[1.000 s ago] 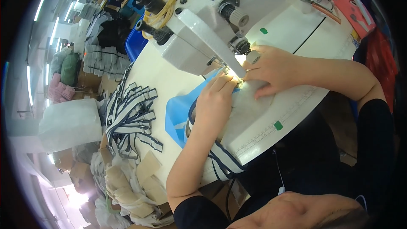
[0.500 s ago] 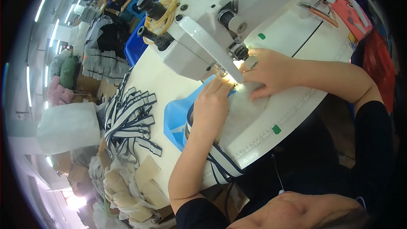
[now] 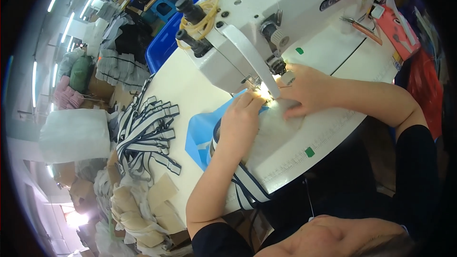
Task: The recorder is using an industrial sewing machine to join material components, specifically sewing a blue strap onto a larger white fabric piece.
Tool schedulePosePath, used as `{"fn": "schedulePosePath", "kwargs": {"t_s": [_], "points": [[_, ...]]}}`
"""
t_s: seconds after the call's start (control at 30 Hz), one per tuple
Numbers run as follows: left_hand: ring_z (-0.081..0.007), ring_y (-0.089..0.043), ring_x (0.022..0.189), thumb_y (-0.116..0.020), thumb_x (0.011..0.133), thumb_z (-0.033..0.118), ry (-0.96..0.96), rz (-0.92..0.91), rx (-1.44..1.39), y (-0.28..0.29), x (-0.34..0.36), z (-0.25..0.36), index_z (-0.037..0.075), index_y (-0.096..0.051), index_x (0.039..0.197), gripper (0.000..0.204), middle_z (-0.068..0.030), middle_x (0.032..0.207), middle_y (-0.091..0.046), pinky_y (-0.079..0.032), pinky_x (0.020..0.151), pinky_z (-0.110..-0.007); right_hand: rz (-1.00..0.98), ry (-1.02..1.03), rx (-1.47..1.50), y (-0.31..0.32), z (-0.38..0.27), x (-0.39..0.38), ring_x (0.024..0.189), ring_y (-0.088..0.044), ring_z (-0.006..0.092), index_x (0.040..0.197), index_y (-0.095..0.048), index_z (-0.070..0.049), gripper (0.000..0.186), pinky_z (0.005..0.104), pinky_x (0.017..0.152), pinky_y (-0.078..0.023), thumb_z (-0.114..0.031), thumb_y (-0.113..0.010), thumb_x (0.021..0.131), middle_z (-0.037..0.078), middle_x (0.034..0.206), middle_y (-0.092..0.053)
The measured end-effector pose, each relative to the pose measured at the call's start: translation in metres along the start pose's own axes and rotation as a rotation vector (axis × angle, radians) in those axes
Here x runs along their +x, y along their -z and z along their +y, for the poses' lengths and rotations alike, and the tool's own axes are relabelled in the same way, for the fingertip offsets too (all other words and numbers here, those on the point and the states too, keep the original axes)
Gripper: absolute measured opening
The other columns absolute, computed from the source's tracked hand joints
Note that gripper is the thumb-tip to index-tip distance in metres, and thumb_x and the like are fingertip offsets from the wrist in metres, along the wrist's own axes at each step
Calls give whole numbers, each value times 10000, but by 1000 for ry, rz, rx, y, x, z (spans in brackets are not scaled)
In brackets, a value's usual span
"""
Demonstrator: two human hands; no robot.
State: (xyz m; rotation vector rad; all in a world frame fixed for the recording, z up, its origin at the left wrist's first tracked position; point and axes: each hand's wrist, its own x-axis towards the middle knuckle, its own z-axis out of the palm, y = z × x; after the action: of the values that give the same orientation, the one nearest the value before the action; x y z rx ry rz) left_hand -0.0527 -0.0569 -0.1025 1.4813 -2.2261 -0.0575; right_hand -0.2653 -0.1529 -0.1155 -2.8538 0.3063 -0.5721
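At machine point(image 3: 216, 62): left hand point(image 3: 242, 116), fingers bunched over blue cloth point(image 3: 202, 131); cannot tell whether pinching. Near needle: right hand point(image 3: 309, 90), spread, thumb apart, fingertips partly hidden. Cloth on table point(image 3: 176, 83), partly under left hand. Under left forearm: striped strap point(image 3: 251, 182).

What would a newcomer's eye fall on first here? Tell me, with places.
The big white sewing machine across the top stands out, a bright light glowing beneath it. The left hand and right hand lie on either side of that glow. Left of them, striped straps lie heaped on the white table.
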Motion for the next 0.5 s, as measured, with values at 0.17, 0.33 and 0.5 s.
{"fn": "schedulePosePath", "kwargs": {"t_s": [0.17, 0.33, 0.5], "points": [[-285, -635, 904, -594, 732, -25, 7, 12, 16, -1, 1, -4, 61, -668, 906, 208, -86, 919, -606, -534, 736, -376, 21, 22, -16, 1, 4, 3, 919, -602, 245, 971, -658, -64, 384, 385, 891, -436, -380, -742, 767, 17, 1048, -661], [-290, -637, 897, -599, 733, -23, 8, 10, 19, 1, 3, -2, 60, -672, 910, 208, -90, 923, -606, -536, 732, -373, 12, -22, 44, 1, 4, 3, 933, -604, 252, 980, -663, -63, 388, 388, 895, -440, -372, -750, 762, 20, 1077, -671], [-292, -640, 904, -599, 732, -24, 22, 6, 19, -2, 0, -5, 57, -673, 909, 208, -93, 944, -615, -537, 736, -373, 52, 6, 11, -3, 4, 0, 944, -600, 263, 972, -667, -65, 376, 393, 900, -440, -367, -750, 763, 24, 1089, -674]]}}
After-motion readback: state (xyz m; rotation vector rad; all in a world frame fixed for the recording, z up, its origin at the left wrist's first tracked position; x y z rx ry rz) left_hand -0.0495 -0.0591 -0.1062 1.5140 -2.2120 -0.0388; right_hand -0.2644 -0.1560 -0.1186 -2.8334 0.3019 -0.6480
